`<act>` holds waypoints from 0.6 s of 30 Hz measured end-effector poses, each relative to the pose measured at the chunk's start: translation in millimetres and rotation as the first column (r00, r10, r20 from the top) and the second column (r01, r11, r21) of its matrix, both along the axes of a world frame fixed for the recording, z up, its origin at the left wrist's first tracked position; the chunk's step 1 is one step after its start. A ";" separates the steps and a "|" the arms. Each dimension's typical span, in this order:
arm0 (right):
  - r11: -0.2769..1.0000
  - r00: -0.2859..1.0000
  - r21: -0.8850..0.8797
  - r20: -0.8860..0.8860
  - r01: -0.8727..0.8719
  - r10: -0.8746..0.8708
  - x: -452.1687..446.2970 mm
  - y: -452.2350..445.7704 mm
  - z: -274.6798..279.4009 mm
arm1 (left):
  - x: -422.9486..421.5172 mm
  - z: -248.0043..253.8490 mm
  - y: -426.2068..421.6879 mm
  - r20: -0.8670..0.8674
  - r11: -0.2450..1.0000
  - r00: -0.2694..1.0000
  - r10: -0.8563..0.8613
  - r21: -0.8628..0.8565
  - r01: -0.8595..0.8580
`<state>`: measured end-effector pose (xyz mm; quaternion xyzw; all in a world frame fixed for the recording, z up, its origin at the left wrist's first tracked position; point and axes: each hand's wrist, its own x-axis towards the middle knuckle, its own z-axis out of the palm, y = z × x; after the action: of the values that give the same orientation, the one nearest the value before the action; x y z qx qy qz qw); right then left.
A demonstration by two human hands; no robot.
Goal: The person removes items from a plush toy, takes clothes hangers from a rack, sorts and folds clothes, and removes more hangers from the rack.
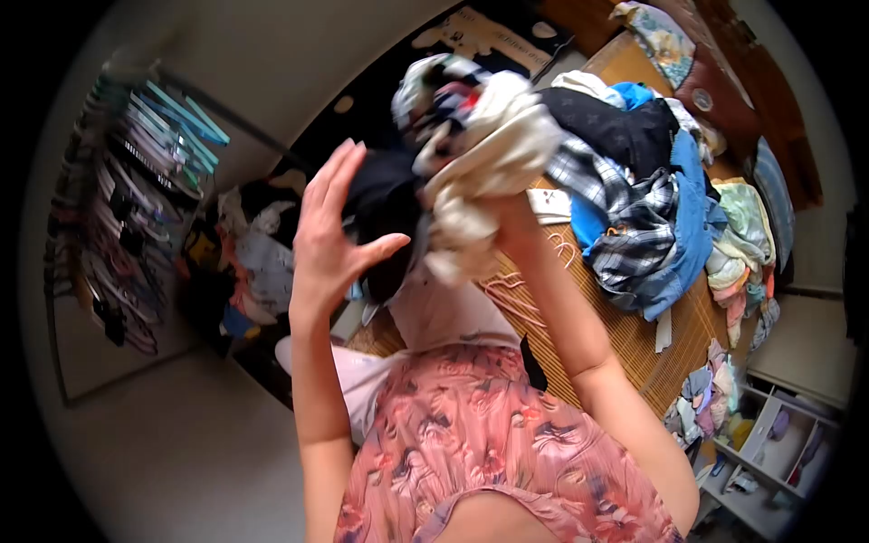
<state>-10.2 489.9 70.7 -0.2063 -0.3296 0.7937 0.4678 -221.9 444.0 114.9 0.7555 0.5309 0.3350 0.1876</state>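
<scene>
Working above a floral top (489, 407) and pale trousers (444, 312), the person has both hands well apart. The left hand (333, 226) is empty, fingers raised and thumb spread wide. The right hand (518, 222) is closed on the bundle (498, 136), which it holds up in front of the body; its fingers are lost in folds and blur, so how deep the grip goes cannot be told.

The bundle is cream on the near side, patterned beyond, probably more than one piece. One hand alone seems thin support for so loose a load: the left palm brought under the hanging folds would steady it, and a slower swing should stop an inner piece slipping out. Dark cloth (382, 185) sits just beyond the left hand; whether they touch is unclear, so the free fingers do best to avoid snagging it.

Under the right forearm, pink hangers (514, 303) lie on the mat (683, 348). Lifting the bundle's trailing ends over them would avoid a catch. Farther off is a heap with a plaid shirt (634, 240) and denim (692, 213); room between it and the bundle helps avoid mixing.
</scene>
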 end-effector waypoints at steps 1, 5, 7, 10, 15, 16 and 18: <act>1.000 1.000 -0.017 0.000 0.009 -0.009 13.7 1.9 3.3 | -3.5 -18.3 4.0 0.067 0.997 0.998 0.009 -0.080 -0.004; 0.981 0.977 0.004 0.086 0.195 -0.195 64.3 -2.5 16.1 | -0.7 -142.5 -3.5 -0.245 0.943 0.964 -0.098 -0.331 0.012; 0.946 0.937 -0.035 0.157 0.321 -0.312 96.2 -4.9 8.3 | 15.0 -169.6 -4.9 -0.270 0.966 0.963 -0.018 -0.252 -0.052; 0.943 0.931 -0.063 0.193 0.325 -0.308 129.1 -18.3 8.6 | 39.0 -182.9 15.4 -0.221 0.992 0.975 0.020 -0.115 -0.046; 0.833 0.730 0.050 0.456 0.551 -0.510 138.5 -32.0 43.3 | 81.3 -187.8 64.6 -0.062 0.932 0.985 -0.159 -0.339 0.129; 0.798 0.663 0.121 0.491 0.590 -0.565 147.4 -32.9 51.5 | 93.6 -169.5 73.1 0.144 0.937 0.982 -0.123 -0.308 0.162; 0.713 0.504 0.264 0.552 0.650 -0.664 174.5 -29.9 67.6 | 116.6 -144.2 99.4 0.445 0.954 0.888 -0.118 -0.197 0.225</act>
<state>164.3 459.9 138.2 -0.5551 -0.3677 0.4407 0.6020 -105.3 543.4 -29.4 0.6789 0.4444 0.4069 0.4196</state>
